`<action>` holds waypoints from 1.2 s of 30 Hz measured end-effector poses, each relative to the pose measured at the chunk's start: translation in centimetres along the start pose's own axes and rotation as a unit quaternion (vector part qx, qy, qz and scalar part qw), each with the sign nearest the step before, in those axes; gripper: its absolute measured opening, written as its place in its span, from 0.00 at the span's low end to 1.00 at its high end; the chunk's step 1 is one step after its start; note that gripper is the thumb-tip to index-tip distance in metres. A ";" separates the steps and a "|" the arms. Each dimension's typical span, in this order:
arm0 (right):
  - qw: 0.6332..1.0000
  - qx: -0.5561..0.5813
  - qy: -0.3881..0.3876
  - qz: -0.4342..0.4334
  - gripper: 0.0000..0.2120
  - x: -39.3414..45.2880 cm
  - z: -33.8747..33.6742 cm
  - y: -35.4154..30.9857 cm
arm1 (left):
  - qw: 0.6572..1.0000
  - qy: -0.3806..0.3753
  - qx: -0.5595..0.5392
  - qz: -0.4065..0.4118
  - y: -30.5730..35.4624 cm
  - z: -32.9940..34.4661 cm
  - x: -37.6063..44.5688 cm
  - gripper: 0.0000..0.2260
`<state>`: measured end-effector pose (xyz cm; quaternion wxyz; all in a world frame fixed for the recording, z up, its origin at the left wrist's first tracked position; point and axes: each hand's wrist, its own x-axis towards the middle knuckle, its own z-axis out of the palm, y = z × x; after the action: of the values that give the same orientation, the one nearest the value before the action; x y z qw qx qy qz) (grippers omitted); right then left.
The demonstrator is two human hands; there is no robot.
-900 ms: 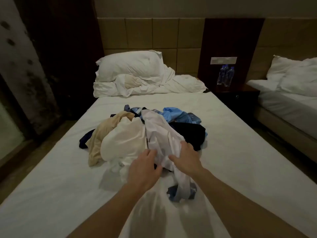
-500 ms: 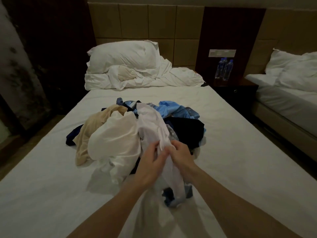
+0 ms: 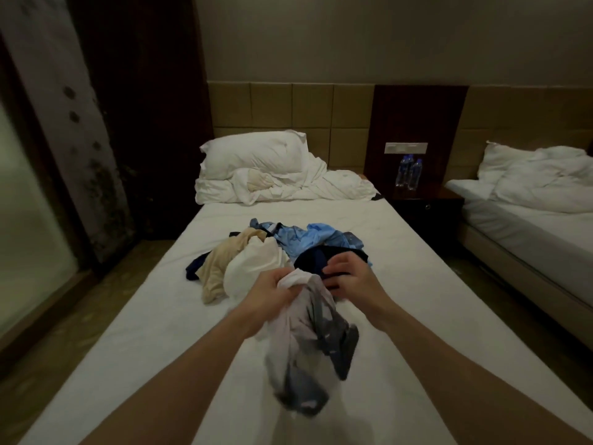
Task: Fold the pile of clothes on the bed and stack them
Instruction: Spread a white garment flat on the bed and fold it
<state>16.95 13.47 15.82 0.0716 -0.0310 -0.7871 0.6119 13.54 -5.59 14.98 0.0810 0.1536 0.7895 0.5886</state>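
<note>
A pile of clothes point(image 3: 256, 261) lies in the middle of the white bed point(image 3: 433, 284): beige, white, light blue and dark navy pieces. My left hand point(image 3: 272, 290) grips the top of a pale grey-and-white garment point(image 3: 308, 342), which hangs lifted off the pile toward me, blurred by motion. My right hand point(image 3: 346, 277) hovers just right of it over the dark navy piece point(image 3: 314, 261), fingers loosely curled, holding nothing that I can see.
A white pillow point(image 3: 253, 152) and a crumpled duvet point(image 3: 321, 187) lie at the head of the bed. Two water bottles point(image 3: 409, 171) stand on a dark nightstand point(image 3: 423, 203) to the right. A second bed point(image 3: 529, 226) stands at the far right. A curtain point(image 3: 64, 123) hangs on the left.
Both hands took hold of the pale garment on the pile. My left hand has lifted it toward me, my right hand has let go, and the camera has tilted up.
</note>
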 end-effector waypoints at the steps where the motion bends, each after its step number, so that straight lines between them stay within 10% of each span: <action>1: 0.997 -0.062 -0.043 -0.031 0.20 -1.6 -0.3 -0.6 | 1.000 -0.014 -0.008 0.007 1.0 -0.3 -1.6 0.07; 5: 0.959 -0.197 -0.191 -0.067 0.14 -7.3 0.3 -1.3 | 0.997 -0.063 -0.027 0.036 4.2 -1.0 -7.6 0.10; 21: 0.926 -0.326 0.022 -0.190 0.10 -18.7 -2.8 -12.2 | 0.949 0.043 0.288 0.122 8.9 -6.2 -20.2 0.12; 28: 0.848 -0.489 -0.108 -0.175 0.16 -22.2 -5.4 -15.2 | 0.933 0.107 0.297 0.173 11.6 -6.6 -22.8 0.12; 36: 0.946 -0.300 0.038 -0.118 0.10 -23.3 -5.6 -14.0 | 0.892 0.146 0.364 0.224 12.4 -7.6 -25.2 0.11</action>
<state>41.32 12.18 28.93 0.1603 0.0190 -0.9292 0.3325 36.72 -17.77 27.68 -0.2302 0.2576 0.8961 0.2787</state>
